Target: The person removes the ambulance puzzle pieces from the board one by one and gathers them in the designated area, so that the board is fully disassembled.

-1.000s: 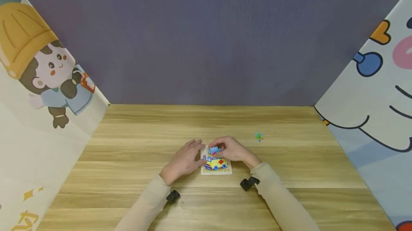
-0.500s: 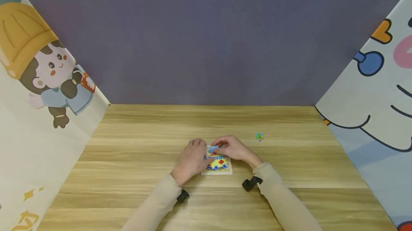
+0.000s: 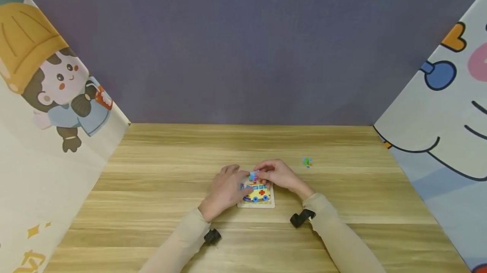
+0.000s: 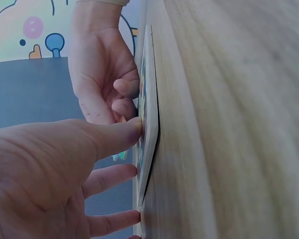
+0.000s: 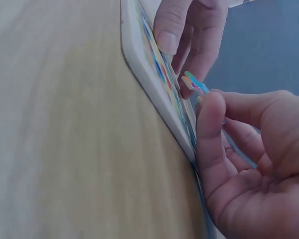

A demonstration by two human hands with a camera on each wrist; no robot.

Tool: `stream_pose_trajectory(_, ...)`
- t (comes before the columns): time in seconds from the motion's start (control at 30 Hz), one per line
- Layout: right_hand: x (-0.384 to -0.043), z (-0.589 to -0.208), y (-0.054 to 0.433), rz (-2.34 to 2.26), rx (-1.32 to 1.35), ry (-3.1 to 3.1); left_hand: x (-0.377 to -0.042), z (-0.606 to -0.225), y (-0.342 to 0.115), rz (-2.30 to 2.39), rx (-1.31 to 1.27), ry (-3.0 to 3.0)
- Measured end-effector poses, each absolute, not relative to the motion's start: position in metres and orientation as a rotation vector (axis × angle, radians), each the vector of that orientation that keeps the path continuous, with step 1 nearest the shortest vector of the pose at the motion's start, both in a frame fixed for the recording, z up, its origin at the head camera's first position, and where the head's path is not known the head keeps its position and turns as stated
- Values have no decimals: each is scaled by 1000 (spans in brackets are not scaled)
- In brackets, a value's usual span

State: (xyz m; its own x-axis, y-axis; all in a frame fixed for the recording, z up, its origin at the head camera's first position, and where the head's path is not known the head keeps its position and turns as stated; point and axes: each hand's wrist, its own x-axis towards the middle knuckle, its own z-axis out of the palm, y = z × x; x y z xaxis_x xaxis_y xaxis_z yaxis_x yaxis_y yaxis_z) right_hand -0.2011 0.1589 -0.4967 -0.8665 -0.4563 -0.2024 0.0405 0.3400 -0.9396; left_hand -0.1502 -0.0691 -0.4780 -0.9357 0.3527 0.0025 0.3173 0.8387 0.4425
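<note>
A small square jigsaw board [image 3: 262, 206] with a pale frame and a yellow ambulance picture lies flat on the table. My left hand [image 3: 225, 189] rests at its left side, the straight thumb [image 4: 120, 137] pressing on the picture and the fingers spread along the far edge. Between thumb and fingertips my right hand [image 3: 283, 178] pinches a blue and pink jigsaw piece [image 5: 195, 83], held tilted just above the board's upper part. The right fingers cover the board's upper right corner in the head view.
A loose green and blue jigsaw piece [image 3: 307, 162] lies on the wooden table [image 3: 171, 150], behind and to the right of the board. A dark wall [image 3: 243, 53] stands at the back, with cartoon-printed panels on both sides.
My left hand has shifted right, its thumb now further over the picture. My right hand has edged slightly right, still pinching the jigsaw piece. The loose piece has stayed put.
</note>
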Motion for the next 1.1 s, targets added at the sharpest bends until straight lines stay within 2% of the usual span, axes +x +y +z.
stream_pose_trajectory(1.1,-203,-491,233,-1658,-108,2196,-152,-477,-66,779,606,2908)
